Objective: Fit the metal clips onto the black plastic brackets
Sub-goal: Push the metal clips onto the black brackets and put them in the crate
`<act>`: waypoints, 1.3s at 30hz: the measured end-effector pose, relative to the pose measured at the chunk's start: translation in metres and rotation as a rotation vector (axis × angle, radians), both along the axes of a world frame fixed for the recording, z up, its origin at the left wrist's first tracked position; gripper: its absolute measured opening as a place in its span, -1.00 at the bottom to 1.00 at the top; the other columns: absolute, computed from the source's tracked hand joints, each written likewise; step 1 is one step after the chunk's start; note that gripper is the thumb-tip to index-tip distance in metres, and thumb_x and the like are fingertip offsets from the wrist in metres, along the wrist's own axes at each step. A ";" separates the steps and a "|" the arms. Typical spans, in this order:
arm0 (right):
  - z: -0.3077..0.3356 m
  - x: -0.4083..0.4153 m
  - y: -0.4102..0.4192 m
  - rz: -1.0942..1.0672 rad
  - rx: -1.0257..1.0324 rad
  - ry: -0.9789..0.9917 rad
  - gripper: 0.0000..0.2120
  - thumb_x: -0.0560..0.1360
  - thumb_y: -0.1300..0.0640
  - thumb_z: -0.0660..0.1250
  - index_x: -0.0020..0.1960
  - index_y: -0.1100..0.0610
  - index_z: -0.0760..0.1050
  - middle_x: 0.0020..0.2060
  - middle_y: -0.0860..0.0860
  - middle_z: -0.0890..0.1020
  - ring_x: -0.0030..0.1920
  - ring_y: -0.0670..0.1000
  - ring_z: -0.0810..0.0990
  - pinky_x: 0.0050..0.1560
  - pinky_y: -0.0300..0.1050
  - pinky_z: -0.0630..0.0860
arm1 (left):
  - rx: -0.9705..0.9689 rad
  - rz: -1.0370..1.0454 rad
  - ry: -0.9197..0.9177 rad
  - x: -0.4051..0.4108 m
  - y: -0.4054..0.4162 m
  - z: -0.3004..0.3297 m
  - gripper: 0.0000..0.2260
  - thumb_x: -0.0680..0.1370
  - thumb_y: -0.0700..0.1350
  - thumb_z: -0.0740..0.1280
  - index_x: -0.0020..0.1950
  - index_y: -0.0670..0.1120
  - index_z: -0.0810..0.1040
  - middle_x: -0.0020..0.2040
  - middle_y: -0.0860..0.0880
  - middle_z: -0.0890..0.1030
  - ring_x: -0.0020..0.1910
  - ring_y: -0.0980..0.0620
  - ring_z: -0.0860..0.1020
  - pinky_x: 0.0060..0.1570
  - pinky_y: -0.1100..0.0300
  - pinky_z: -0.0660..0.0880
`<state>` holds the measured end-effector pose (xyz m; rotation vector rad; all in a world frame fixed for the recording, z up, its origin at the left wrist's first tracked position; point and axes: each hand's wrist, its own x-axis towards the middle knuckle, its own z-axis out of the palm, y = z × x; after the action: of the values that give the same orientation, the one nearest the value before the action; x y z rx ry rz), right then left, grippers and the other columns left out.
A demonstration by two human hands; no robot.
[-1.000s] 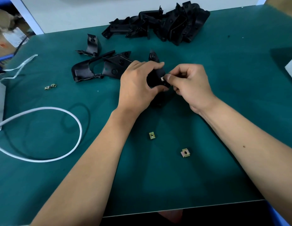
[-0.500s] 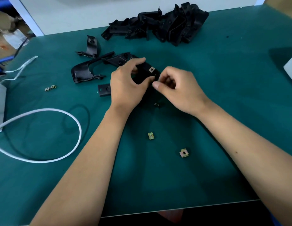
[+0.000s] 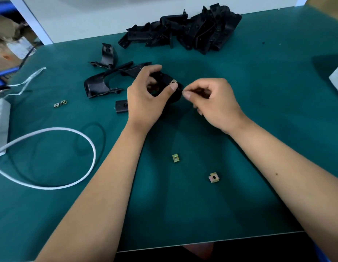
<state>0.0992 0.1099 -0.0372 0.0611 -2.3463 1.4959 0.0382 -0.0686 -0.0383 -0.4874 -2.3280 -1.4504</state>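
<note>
On the near part of the green counter [image 3: 258, 110], between the two forearms, lie two loose metal clips, one [image 3: 175, 158] closer to the hands and another [image 3: 214, 177] nearer the front edge. Further in, the left hand [image 3: 145, 99] curls its fingers and thumb round a black plastic bracket [image 3: 165, 80], with the thumb tip touching a fitted clip [image 3: 173, 83] that sits on the bracket's raised end. Just to the right, the right hand [image 3: 213, 103] has its fingers curled, thumb and forefinger drawn together close to the bracket's edge (whether they pinch anything is too small to tell). A small black block [image 3: 121, 106] lies flat beside the left wrist, and a larger curved bracket [image 3: 100, 85] rests just beyond it, with another upright piece [image 3: 107, 55] behind. Well off to the left sit a pair of clips [image 3: 60, 104], a looped white cable [image 3: 73, 148] and a white power strip [image 3: 1, 127] at the counter's edge. At the far side, against the white wall, a heap of black brackets [image 3: 192, 33] is piled.
</note>
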 end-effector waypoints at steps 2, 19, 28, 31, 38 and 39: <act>-0.002 -0.002 0.003 -0.064 -0.123 -0.003 -0.89 0.56 0.24 0.42 -0.05 0.09 0.71 -0.35 -0.01 0.68 -0.40 0.01 0.62 -0.30 -0.15 0.56 | 0.006 -0.016 -0.007 0.001 0.000 0.001 -0.43 0.44 0.08 0.58 0.40 0.01 0.51 -0.10 0.23 0.61 -0.01 0.21 0.59 0.11 0.36 0.47; 0.004 -0.005 0.012 -0.098 -0.555 -0.015 -0.88 0.51 0.30 0.48 0.00 0.15 0.73 -0.20 0.01 0.75 -0.13 -0.04 0.69 -0.06 -0.15 0.59 | -0.072 -0.276 0.005 0.010 0.010 0.001 -0.13 0.32 -0.01 0.68 0.56 -0.05 0.37 -0.02 0.10 0.65 0.08 0.23 0.60 0.23 0.40 0.41; 0.006 -0.004 0.014 -0.059 -0.536 0.045 -0.90 0.51 0.30 0.48 -0.01 0.17 0.72 -0.21 0.02 0.75 -0.14 -0.04 0.70 -0.06 -0.21 0.58 | 0.000 -0.302 -0.046 0.016 0.015 0.003 -0.27 0.40 0.01 0.63 0.51 -0.06 0.45 -0.04 0.09 0.64 0.10 0.20 0.61 0.24 0.36 0.44; 0.008 -0.003 0.015 -0.027 -0.517 0.051 -0.90 0.54 0.30 0.45 0.00 0.18 0.72 -0.19 0.06 0.75 -0.15 -0.01 0.71 -0.10 -0.20 0.59 | 0.002 -0.283 -0.043 0.016 0.015 0.005 -0.26 0.40 0.00 0.63 0.52 -0.06 0.44 -0.04 0.09 0.64 0.10 0.19 0.61 0.26 0.34 0.44; 0.008 -0.003 0.012 0.003 -0.401 0.075 -0.85 0.49 0.29 0.49 -0.04 0.08 0.73 -0.12 0.03 0.77 -0.07 -0.01 0.72 -0.06 -0.14 0.64 | 0.006 -0.276 -0.025 0.014 0.012 0.006 -0.26 0.41 -0.05 0.62 0.54 -0.10 0.42 -0.07 0.00 0.65 0.03 0.11 0.62 0.27 0.12 0.52; 0.008 -0.004 0.012 -0.001 -0.391 0.075 -0.86 0.48 0.28 0.50 -0.04 0.07 0.73 -0.11 0.02 0.77 -0.06 0.00 0.73 -0.04 -0.12 0.65 | 0.000 -0.277 -0.019 0.014 0.013 0.006 -0.25 0.42 -0.05 0.62 0.55 -0.10 0.41 -0.06 0.00 0.64 0.02 0.11 0.62 0.26 0.14 0.52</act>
<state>0.0956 0.1215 -0.0296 0.0166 -1.9570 1.8860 0.0523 -0.0560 -0.0322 -0.8271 -2.3467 -1.5801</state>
